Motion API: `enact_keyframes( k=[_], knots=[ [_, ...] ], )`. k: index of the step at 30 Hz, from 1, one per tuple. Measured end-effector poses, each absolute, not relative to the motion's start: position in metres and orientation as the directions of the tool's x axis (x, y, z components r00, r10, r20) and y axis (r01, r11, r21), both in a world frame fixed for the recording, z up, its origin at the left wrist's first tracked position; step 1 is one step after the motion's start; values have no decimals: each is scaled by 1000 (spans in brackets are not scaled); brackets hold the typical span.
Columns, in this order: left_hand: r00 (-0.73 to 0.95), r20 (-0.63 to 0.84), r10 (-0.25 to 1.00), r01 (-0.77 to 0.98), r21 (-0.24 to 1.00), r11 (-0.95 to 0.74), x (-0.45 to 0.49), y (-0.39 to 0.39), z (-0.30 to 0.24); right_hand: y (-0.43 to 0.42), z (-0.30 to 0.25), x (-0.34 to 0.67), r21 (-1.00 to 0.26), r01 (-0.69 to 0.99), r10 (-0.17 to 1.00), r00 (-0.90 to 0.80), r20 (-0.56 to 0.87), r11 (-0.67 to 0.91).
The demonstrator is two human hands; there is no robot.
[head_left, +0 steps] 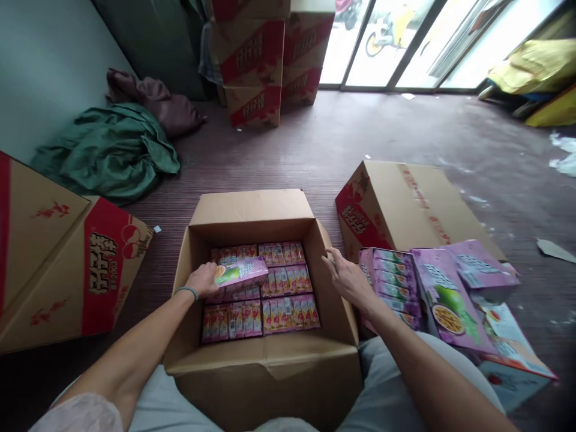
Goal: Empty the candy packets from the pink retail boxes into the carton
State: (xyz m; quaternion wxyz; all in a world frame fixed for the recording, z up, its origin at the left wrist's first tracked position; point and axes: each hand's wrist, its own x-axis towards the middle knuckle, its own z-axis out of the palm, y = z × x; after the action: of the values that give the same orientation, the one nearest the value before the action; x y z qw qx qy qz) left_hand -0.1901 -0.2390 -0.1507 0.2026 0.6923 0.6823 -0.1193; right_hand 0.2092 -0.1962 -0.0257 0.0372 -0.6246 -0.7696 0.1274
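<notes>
My left hand (203, 280) grips the left end of a purple snack box (243, 272) with a green fruit picture. It holds this box slightly tilted inside the open cardboard carton (252, 207), above the packs. Below it, several trays of pink and orange snack packets (290, 313) lie in rows. At the carton's right wall, my right hand (348, 277) has its fingers curled over the upper edge. The carton stands between my knees with its far flap folded outward.
Right of the carton are an open purple box of packets (396, 279), a purple lid (450, 300) and a taped carton (414, 198). A red-printed carton (103, 270) stands left. Green cloth (117, 150), stacked cartons (254, 66) and glass doors (373, 42) lie farther off.
</notes>
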Motion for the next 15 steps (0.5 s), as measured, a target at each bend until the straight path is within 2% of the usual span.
enact_keyframes(
  k=[5, 7, 9, 12, 15],
  knots=[
    [9, -254, 967, 971, 235, 53, -157, -272, -74, -223, -8, 204, -424, 852, 952, -289, 105, 306],
    [22, -146, 989, 927, 372, 34, -142, -301, -43, -246, 12, 194, -459, 811, 932, -321, 169, 363],
    [57, -22, 998, 849, 527, -36, -124, -336, -21, -275, 36, 181, -409, 803, 901, -395, 180, 434],
    [117, 97, 988, 733, 663, -152, -95, -384, -17, -315, 67, 158, -212, 807, 827, -562, 15, 552],
    [37, 140, 989, 626, 769, -132, -74, -413, -38, -343, 79, 136, -46, 744, 714, -655, -247, 667]
  ],
)
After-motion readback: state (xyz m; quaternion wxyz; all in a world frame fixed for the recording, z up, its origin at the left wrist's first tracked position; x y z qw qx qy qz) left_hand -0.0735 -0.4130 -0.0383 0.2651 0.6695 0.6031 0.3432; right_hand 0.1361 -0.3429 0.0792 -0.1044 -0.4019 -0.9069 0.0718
